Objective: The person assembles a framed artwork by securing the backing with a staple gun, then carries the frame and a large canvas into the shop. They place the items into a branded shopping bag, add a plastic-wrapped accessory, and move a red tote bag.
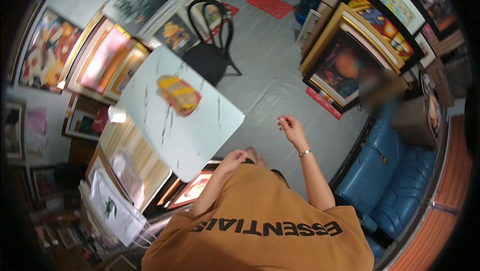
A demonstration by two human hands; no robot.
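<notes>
My left hand (233, 161) is held close in front of my body, beside the near corner of the white marble-patterned table (197, 133). Its fingers are curled in, and nothing shows in them. Farther right and forward, my right hand (292, 129) hangs over the grey floor, with a metal band on the wrist. Its fingers are loosely bent together, also with nothing visible between them. Neither hand touches the table. On the tabletop lies an oblong tan item with yellow stripes and red edges (178, 94), its exact kind unclear.
A black chair (207, 58) stands at the table's far side. Framed pictures lean along the left wall and in a stack (345, 61) at the right. A blue sofa (372, 168) with a cardboard box (415, 126) is on my right. Red mats (270, 4) lie ahead.
</notes>
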